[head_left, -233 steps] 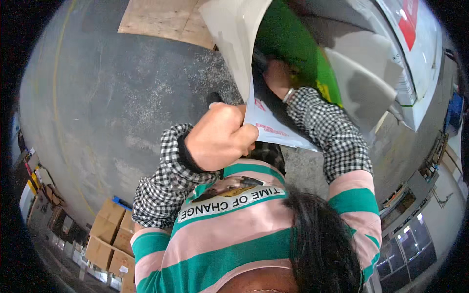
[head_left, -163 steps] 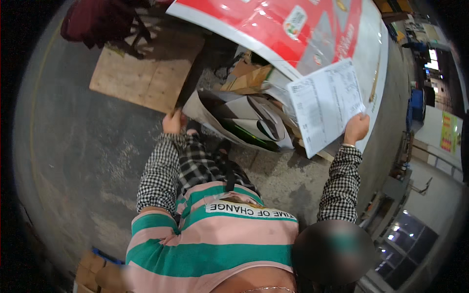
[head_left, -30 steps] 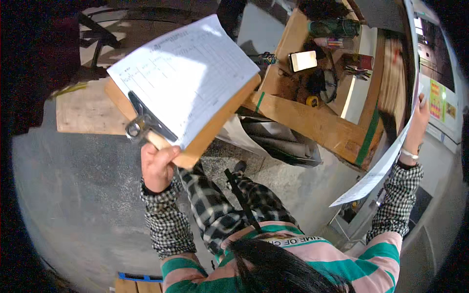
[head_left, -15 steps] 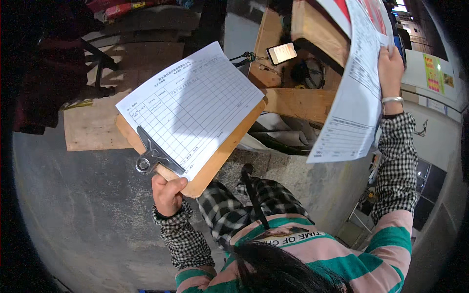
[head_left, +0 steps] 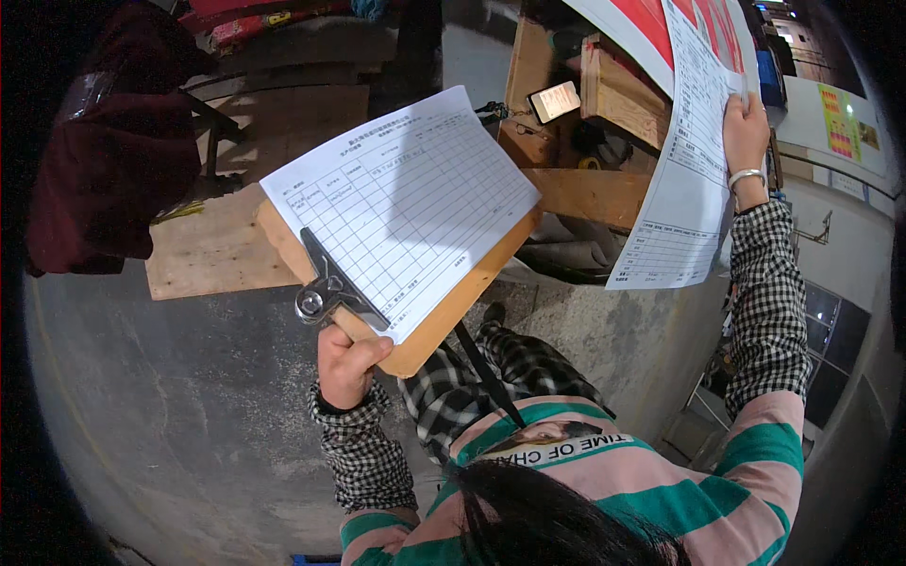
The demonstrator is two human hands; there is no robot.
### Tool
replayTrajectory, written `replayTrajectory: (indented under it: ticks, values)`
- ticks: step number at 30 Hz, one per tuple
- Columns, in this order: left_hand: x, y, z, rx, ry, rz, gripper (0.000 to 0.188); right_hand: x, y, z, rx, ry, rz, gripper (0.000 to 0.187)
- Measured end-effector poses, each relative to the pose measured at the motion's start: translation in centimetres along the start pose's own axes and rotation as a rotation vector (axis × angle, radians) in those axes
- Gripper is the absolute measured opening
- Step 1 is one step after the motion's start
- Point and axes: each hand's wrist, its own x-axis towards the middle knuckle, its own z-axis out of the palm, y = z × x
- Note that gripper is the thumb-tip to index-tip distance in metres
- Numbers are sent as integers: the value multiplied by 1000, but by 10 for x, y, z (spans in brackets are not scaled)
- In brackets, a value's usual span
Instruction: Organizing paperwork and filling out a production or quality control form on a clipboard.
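My left hand (head_left: 350,369) grips the lower corner of a wooden clipboard (head_left: 447,324), thumb on top, near its metal clip (head_left: 342,285). The clip pins a white form (head_left: 415,212) ruled as a grid with a few filled entries; a shadow falls across it. Raised at the far right, my right hand (head_left: 746,140) is closed on the right edge of a printed sheet (head_left: 672,219) that hangs down and curves. Behind that sheet is a larger red-and-white sheet (head_left: 634,28), seemingly held at the same edge; its lower part is hidden.
A lit phone (head_left: 554,102) lies beyond the clipboard, beside a wooden block (head_left: 618,90) and a wooden plank (head_left: 590,196). Dark red cloth (head_left: 118,179) hangs at the left by a plywood board (head_left: 212,247). Grey floor (head_left: 217,396) spreads below.
The clipboard has shifted right and slightly up in my left hand. The printed sheet's lower edge has risen a little. The whole view has moved slightly; both grips stay the same.
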Motion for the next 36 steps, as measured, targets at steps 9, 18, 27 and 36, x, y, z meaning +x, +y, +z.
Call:
replayTrajectory:
  ticks: [9,18,27,36]
  values:
    - [-17,9,4,60,-86,18,20,4,19,2,-3,27,-70,34]
    - [-22,8,11,103,-12,86,19,11,34,26,-93,68,-71,34]
    - [-150,29,-48,716,145,934,21,-4,7,-10,195,103,4,26]
    - [-106,120,72,154,14,861,19,-98,133,-109,348,268,388,9]
